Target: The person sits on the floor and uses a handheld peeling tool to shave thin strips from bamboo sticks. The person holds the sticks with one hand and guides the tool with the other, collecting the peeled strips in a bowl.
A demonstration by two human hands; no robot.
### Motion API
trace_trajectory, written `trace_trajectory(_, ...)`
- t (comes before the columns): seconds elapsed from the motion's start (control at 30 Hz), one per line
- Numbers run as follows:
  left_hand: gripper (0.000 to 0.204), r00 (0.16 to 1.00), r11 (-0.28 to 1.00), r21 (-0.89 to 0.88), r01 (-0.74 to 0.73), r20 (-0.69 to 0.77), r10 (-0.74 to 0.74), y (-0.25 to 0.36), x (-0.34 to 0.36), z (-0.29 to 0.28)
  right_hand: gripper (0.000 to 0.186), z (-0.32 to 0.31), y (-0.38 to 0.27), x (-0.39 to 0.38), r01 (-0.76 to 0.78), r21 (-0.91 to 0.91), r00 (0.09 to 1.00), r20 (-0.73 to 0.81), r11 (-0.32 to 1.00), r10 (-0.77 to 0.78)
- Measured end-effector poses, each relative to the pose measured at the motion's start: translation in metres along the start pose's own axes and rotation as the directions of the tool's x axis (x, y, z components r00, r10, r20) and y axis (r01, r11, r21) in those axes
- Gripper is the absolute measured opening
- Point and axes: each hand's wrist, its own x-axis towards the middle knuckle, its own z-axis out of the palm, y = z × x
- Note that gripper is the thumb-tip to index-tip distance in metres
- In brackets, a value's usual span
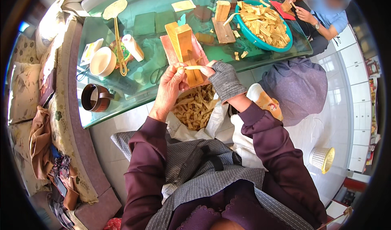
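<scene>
In front of me, my left hand (169, 82) and my right hand (223, 78) pinch the two ends of a short pale-yellow strip (193, 67). A grey fingerless glove covers part of my right hand. Just beneath the strip, a wooden board (195, 80) juts over the table edge, with upright wooden blocks (184, 40) at its far end. Pink cloth (168, 48) lies under the wood. Below my hands, an open white bag (178, 129) holds many curled yellowish strips (194, 109).
A teal basin (247, 31) heaped with pale strips stands at the table's right. Beyond it, a co-worker's hands (302, 14) hold a wooden block. On the left are a dark mug (97, 98), a cream bowl (102, 62) and a long-handled skimmer (117, 30). A white basket (317, 158) stands on the floor.
</scene>
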Motion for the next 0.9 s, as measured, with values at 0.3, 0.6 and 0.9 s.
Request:
trace_trajectory(0.3,0.018,0.966,0.63,0.775,-0.045,-0.126,0.224,-0.004,0.008,-0.004,0.031,0.018,0.018,0.019,0.006,-0.329,0.979,0.193,0.944,0.062)
trace_trajectory(0.6,0.017,0.962,0.607,0.778,-0.163,-0.012,0.274,-0.013,-0.038,-0.001,0.014,0.005,-0.013,-0.026,0.184,-0.41,0.972,-0.061,0.894,-0.228)
trace_trajectory(0.9,0.028,0.82,0.723,-0.396,0.566,0.184,-0.542,-0.008,-0.049,0.016,0.026,0.028,-0.031,-0.077,0.558,0.006,0.826,0.095,0.83,-0.556)
